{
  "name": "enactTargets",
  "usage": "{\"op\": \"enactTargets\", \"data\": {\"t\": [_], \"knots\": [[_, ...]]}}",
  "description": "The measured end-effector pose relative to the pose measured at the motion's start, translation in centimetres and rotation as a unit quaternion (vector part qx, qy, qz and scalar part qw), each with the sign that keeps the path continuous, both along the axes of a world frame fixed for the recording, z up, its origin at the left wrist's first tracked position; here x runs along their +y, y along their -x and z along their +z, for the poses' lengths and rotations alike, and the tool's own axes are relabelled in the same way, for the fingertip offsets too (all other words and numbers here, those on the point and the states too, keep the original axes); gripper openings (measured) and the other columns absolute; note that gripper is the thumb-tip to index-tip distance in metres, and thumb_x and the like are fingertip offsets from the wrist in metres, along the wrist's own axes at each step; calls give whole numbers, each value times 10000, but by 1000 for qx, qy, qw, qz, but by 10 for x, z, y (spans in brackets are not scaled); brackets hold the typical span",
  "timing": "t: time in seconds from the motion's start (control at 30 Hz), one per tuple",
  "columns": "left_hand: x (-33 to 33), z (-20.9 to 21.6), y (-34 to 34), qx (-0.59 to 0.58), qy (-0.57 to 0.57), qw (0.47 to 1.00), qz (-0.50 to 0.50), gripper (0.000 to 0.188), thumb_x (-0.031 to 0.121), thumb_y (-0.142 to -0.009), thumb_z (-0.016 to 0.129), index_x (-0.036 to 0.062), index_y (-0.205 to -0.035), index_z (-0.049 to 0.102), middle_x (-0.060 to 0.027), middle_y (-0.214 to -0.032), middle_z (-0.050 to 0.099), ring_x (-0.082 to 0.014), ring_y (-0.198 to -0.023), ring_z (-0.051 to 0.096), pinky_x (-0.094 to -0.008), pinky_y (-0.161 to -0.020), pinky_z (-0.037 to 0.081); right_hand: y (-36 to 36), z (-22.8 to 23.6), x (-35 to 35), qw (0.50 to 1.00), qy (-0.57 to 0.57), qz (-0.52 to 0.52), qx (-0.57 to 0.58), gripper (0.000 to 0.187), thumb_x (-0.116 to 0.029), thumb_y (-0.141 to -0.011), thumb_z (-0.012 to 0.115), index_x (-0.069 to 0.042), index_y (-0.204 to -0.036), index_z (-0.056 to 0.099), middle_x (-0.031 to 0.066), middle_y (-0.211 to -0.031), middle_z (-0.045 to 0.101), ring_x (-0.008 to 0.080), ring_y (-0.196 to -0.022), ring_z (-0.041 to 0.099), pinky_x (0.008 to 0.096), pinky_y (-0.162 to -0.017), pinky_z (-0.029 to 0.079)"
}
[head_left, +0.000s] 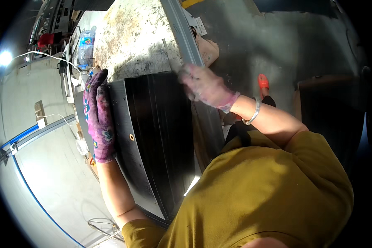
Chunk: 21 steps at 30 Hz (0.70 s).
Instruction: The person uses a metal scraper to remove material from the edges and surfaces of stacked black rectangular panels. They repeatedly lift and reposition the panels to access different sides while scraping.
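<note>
A long black panel or box-like piece lies on the worktable in front of me, with a small brass-coloured ring set in its left face. My left hand, in a purple floral knit glove, lies along that left side with fingers stretched out flat. At the far right corner of the piece is my right hand, in a dirty pink-grey glove. Its fingers are smeared by motion. A thin dark strip shows just beyond it; I cannot tell whether the hand holds it.
Beyond the piece is the worn, stained white tabletop, with a grey metal rail along its right edge. A clear plastic bottle stands at the left. A beige cloth-like thing hangs right of the rail. A white partition flanks the left.
</note>
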State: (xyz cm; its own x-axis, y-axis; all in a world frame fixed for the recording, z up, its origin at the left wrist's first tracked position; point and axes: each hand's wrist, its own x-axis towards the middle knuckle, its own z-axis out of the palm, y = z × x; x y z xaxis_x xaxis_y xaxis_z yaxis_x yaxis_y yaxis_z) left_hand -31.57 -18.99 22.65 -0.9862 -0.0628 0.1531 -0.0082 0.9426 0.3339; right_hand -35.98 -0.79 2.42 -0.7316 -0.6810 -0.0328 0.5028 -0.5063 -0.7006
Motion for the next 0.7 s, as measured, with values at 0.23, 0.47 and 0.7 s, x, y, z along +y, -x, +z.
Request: {"op": "enactTargets", "data": {"t": [0.23, 0.47, 0.7], "knots": [[-3, 2, 4, -5, 32, 999, 6, 354, 179, -966, 373, -7, -1226, 526, -145, -1247, 536, -278, -1217, 445, -370, -1055, 288, 13, -39, 8, 964, -262, 37, -5, 248, -218, -923, 495, -24, -1064, 558, 78, -710, 577, 166, -619, 595, 292, -562, 460], [0, 4, 7, -6, 57, 998, -7, 363, 192, -972, 365, -7, -1230, 526, -144, -1248, 532, -270, -1223, 437, -361, -1060, 277, 20, -70, 3, 902, -404, 151, -34, 149, -103, -848, 537, -19, -971, 540, 103, -791, 599, 216, -635, 612, 357, -582, 501], [2, 4, 4, -26, 16, 999, 25, 370, 193, -973, 353, 4, -1246, 516, -138, -1273, 517, -266, -1246, 417, -360, -1069, 266, 24, -27, 12, 929, -336, 154, 15, 197, -205, -925, 493, -27, -984, 553, 56, -654, 537, 151, -556, 554, 307, -495, 433]]}}
